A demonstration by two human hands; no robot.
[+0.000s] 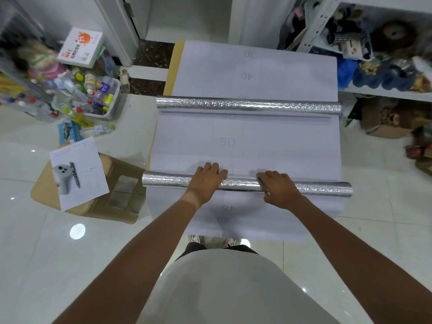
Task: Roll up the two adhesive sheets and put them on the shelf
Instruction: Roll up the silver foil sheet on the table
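Two adhesive sheets lie on the floor, white backing up with printed numbers, each partly rolled into a silver embossed tube. The near roll (168,180) lies across the near sheet (245,146). My left hand (207,181) rests palm-down on that roll left of its middle, and my right hand (279,189) curls over it just right of the middle. The far roll (247,105) lies untouched across the far sheet (257,73). The shelf (385,93) stands at the right, packed with toys and bags.
A low tan stool (121,183) with a printed paper (79,174) on it stands left of the sheets. Behind it are a bin of plastic bottles (93,94) and a white box (80,46). Cardboard boxes (385,127) sit under the shelf. Glossy white floor tiles lie all round.
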